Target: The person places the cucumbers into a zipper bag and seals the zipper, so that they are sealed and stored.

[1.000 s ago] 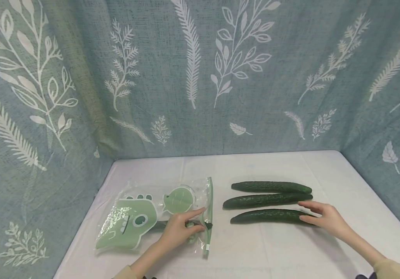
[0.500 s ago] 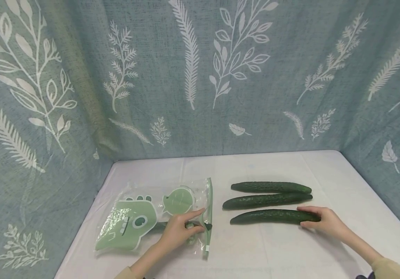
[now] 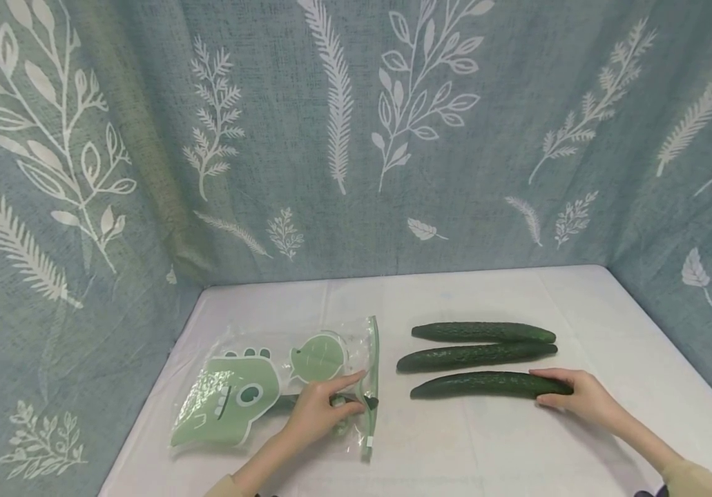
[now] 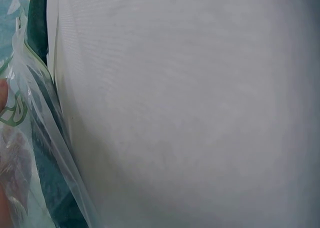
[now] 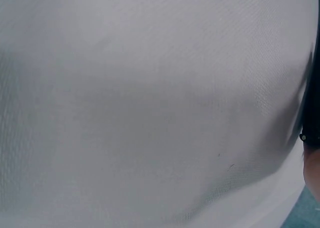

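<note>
A white-covered table [image 3: 455, 442] is seen before a leaf-printed blue backdrop [image 3: 356, 138]. A clear zip bag [image 3: 268, 386] with green cartoon prints is pinned flat near its open edge by the left hand [image 3: 318, 413], fingers curled on a dark item hard to make out. The nearest cucumber [image 3: 486, 384] of three is gripped at its right end by the right hand [image 3: 579, 399]. Both wrist views are blurred, mostly cloth.

A white table [image 3: 455, 297] carries a printed zip bag [image 3: 268, 386] at left; three cucumbers [image 3: 476, 355] lie side by side at right.
</note>
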Demonstrator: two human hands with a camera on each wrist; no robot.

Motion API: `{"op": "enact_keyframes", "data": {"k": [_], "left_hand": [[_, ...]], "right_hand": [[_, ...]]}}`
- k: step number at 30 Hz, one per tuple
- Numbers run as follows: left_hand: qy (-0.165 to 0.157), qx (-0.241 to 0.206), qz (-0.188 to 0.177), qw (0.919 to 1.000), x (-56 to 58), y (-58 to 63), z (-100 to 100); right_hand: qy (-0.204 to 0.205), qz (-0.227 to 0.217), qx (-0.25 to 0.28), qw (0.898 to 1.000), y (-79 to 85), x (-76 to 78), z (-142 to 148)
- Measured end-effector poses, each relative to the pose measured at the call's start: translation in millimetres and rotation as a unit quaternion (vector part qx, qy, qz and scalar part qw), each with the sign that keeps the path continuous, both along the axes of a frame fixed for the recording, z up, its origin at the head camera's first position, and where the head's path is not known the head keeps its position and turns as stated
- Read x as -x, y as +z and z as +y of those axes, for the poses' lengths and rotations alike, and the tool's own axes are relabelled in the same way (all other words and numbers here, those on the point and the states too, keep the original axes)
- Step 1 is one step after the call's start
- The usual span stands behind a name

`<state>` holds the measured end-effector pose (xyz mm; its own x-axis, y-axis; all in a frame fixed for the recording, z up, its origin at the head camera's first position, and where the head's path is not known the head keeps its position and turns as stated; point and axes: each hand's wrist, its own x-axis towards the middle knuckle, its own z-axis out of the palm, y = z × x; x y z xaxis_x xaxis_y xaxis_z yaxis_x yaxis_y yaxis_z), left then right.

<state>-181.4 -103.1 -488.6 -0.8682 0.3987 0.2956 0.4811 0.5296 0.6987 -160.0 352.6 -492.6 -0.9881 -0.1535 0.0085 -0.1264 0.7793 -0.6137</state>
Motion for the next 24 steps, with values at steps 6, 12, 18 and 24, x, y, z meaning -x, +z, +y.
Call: {"op": "enact_keyframes", "data": {"k": [6,12,18,24], "left_hand": [[0.000,-0.002,0.006,1.0000,0.2,0.9,-0.1],[0.001,0.001,-0.001,1.0000,-0.8,-0.7,-0.5],[0.000,-0.002,-0.007,1.0000,-0.6,-2.0,-0.7],[0.000,-0.006,-0.001,1.0000,-0.1,-1.6,-1.3]], "right_hand": [[0.002,0.000,-0.001,1.000,0.9,0.0,-1.1],[0.000,0.007,-0.010,1.000,0.3,-2.6,-2.2],[0.005,0.022,-0.016,1.000,-1.5,-4.6,-2.1],[-0.006,0.032,-0.026,0.999,-3.6,-4.7,-3.7]]}}
